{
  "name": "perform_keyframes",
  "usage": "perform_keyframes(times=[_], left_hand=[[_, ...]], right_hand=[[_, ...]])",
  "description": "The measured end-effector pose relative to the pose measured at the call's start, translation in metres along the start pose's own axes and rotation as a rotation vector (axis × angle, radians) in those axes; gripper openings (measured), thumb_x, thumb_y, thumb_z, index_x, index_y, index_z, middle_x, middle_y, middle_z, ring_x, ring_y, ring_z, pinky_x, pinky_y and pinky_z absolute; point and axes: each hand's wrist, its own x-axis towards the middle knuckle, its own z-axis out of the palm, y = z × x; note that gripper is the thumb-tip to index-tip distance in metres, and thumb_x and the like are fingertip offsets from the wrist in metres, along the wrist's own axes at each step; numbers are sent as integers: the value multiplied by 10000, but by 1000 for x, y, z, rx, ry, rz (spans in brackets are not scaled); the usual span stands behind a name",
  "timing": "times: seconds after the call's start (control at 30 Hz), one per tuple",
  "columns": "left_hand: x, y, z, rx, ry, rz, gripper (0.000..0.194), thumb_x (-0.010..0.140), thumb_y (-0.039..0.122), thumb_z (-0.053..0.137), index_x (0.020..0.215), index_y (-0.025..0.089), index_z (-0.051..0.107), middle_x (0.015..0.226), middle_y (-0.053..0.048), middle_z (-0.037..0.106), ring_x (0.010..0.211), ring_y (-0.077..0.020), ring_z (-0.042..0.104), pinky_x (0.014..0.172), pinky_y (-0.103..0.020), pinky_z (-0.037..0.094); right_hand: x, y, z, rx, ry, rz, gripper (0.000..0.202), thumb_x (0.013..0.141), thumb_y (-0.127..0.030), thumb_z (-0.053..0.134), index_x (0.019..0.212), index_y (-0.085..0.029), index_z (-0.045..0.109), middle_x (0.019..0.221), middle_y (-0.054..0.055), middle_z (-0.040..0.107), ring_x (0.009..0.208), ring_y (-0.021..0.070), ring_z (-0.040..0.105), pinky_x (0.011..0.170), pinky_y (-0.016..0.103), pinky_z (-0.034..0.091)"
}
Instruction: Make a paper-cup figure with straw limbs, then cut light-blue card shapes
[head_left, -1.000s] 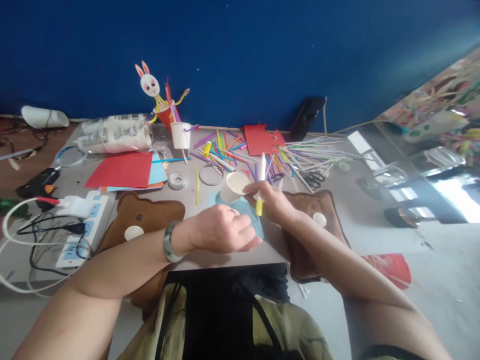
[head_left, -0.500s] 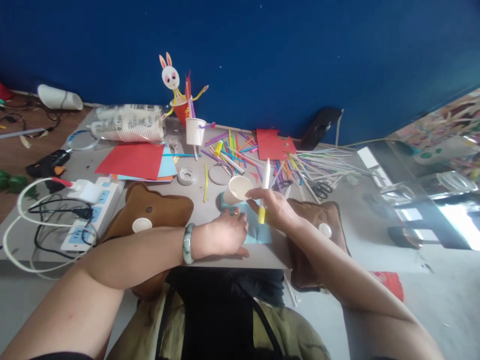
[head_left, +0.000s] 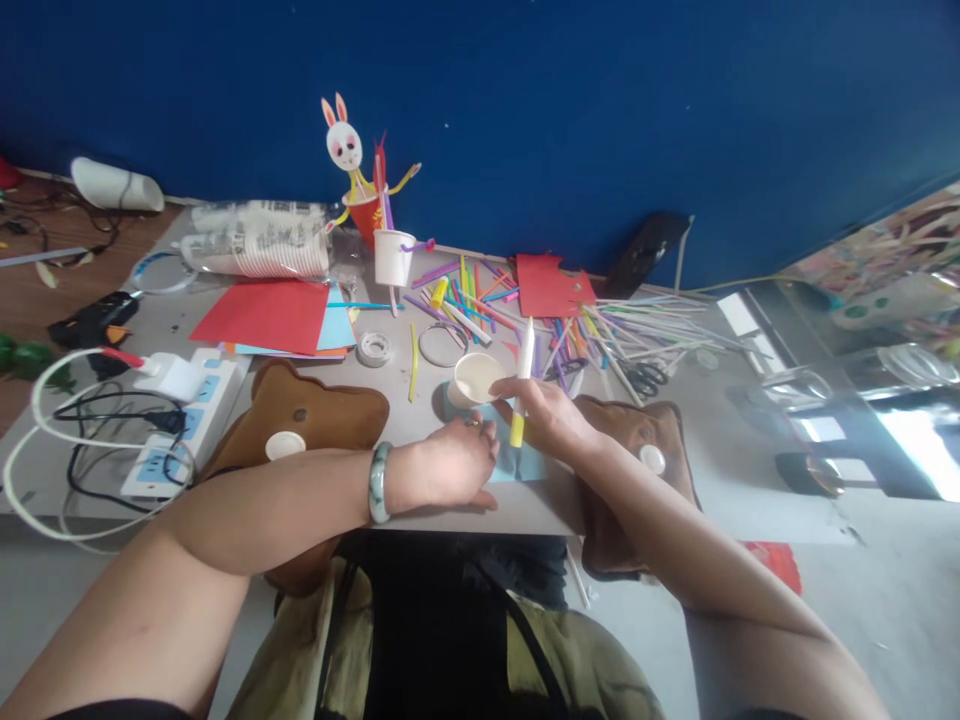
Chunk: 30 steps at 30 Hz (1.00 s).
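right hand on marker, clutter beyond

head view: the right hand (head_left: 544, 412) grips a white-and-yellow marker (head_left: 528, 350), fingertips at the rim of a white paper cup (head_left: 460, 390) near light-blue paper (head_left: 529, 465). the left hand (head_left: 457, 462) lies over this sheet; its grip i cannot tell. multicoloured sticks (head_left: 466, 324) and black-handled scissors (head_left: 646, 379) clutter the surface (head_left: 555, 506) beyond.

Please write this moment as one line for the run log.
left hand: over edge of blue paper | right hand: holds white marker, also at rim of white cup | nearby: tape roll, scissors
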Motion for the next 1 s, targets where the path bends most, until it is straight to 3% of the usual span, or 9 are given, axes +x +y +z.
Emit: perform_keyframes(times=[0.37,0.47,0.57,0.7,0.77,0.9,1.0], left_hand=[[-2,-2,-4,-9,18,13,713,829,579,641,1212,-21,603,1290,-303,572,1125,-383,581,862,-441,481],[-2,-5,-12,-28,52,77,518,874,495,623,1074,19,668,1094,-237,679,997,-327,643,806,-391,495],[-3,-14,-27,-66,63,135,333,937,368,529,837,99,699,762,-131,698,743,-254,670,633,-334,467],[-12,-38,-51,-74,146,4,270,884,304,530,717,152,678,683,-82,666,592,-203,618,515,-297,358],[-17,-52,-59,-68,121,-77,221,837,303,572,697,161,667,636,-65,636,581,-206,606,508,-293,337],[-17,-73,-60,-42,208,-203,214,867,337,564,867,150,667,829,-81,663,727,-228,646,559,-289,373],[-12,-79,-53,-104,231,-112,223,891,324,563,1001,151,650,1031,-94,656,848,-221,654,622,-279,412]], right_hand=[[5,-8,-7,21,-30,-23,200,868,-103,522,1043,-198,503,813,42,687,668,159,642,589,254,481],[6,-10,-8,32,-54,-3,216,853,-110,517,1044,-202,480,788,29,666,636,156,623,573,254,467],[6,-9,-8,54,-73,30,233,842,-106,500,1051,-203,468,805,37,659,643,159,624,582,257,468],[5,-5,-7,124,-64,115,242,845,-133,537,1063,-204,462,848,52,657,700,174,651,616,262,485],[5,-3,-6,156,-60,140,220,851,-141,549,1047,-206,473,852,50,652,702,170,649,620,258,485],[7,-4,-7,173,-78,118,178,865,-142,543,1021,-200,482,882,62,649,734,163,645,651,255,489],[8,-5,-7,172,-88,119,176,866,-146,543,1022,-197,481,890,72,653,741,169,647,644,255,489]])
